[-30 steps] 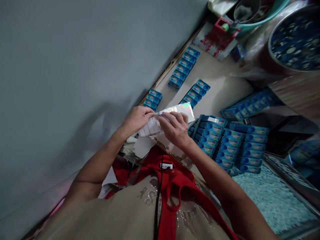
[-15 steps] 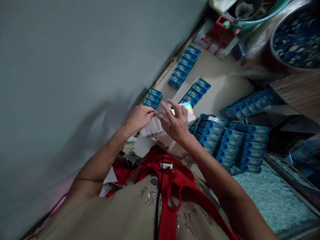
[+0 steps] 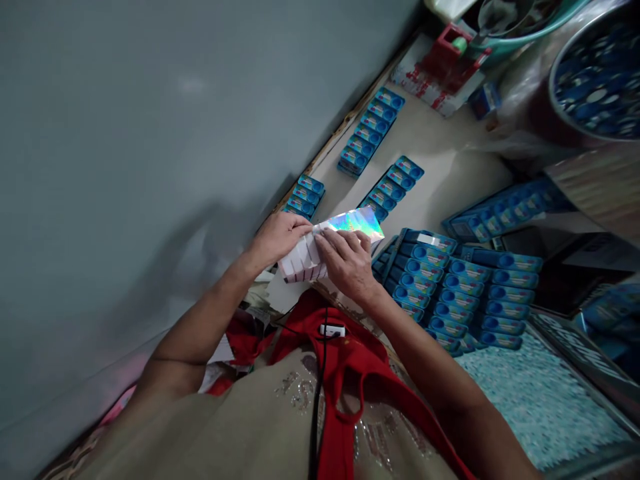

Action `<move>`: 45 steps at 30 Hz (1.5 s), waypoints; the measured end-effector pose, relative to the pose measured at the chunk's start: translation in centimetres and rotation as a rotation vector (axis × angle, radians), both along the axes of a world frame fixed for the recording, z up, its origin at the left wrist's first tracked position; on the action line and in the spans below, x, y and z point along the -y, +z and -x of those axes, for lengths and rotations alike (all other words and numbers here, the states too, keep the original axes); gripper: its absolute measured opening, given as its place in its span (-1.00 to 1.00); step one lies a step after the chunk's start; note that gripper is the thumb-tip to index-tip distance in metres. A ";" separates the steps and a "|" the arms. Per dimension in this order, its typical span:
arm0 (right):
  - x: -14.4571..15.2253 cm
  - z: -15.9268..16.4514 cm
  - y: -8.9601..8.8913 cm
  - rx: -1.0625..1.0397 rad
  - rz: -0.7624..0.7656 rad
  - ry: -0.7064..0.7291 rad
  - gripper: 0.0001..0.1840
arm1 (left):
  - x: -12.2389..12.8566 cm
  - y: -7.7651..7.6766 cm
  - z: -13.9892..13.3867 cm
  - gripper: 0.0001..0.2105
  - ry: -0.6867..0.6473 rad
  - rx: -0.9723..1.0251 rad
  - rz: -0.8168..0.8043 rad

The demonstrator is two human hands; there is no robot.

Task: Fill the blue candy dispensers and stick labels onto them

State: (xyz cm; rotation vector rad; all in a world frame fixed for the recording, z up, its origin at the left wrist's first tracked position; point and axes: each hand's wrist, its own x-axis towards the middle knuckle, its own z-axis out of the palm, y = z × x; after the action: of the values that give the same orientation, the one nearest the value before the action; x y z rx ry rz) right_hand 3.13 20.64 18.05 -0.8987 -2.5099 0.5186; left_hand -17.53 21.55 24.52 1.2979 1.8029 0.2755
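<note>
A white carton [image 3: 303,259] with dark slits along its near side and a shiny, rainbow-coloured panel [image 3: 369,219] lies at the table's near edge. My left hand [image 3: 277,238] pinches the carton's far left edge, fingers pressed together. Across its top, my right hand [image 3: 350,261] rests with curled fingers, gripping the panel side; the thumb is partly hidden. Just beyond the carton are a short row of blue blister-like packs [image 3: 306,195] and a longer row of the same packs [image 3: 393,187].
Several stacks of blue packs [image 3: 457,297] stand to the right, beside a filled blue box [image 3: 500,213]. A large tub [image 3: 553,100] of small blue items and a red holder [image 3: 447,57] are at the back right. The wall [image 3: 150,133] borders the left.
My right hand has lowered from raised, spread fingers to curled fingers on the carton, and more of the shiny panel shows. My left hand has stayed at the carton's edge.
</note>
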 end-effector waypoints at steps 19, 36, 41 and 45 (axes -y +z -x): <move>-1.8 -1.1 -0.2 -0.002 -0.065 -0.090 -0.72 | -2.0 0.8 -1.0 -0.74 -0.127 0.018 0.071; -1.6 -0.4 0.1 0.007 0.005 -0.180 -0.71 | -2.3 0.6 -0.8 -0.80 -0.102 0.026 0.050; -2.0 0.0 0.3 -0.022 0.048 -0.212 -0.69 | -2.4 0.8 -0.6 -0.80 -0.138 0.051 0.052; -2.6 -0.1 0.6 0.007 -0.005 -0.156 -0.69 | -2.6 1.2 -0.7 -0.79 -0.190 0.066 0.056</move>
State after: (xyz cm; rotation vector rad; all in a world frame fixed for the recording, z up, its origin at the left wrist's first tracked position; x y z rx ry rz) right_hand 3.24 23.28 18.61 -1.0857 -2.4207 0.4594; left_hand -16.84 24.16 25.74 1.3930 1.6078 0.1602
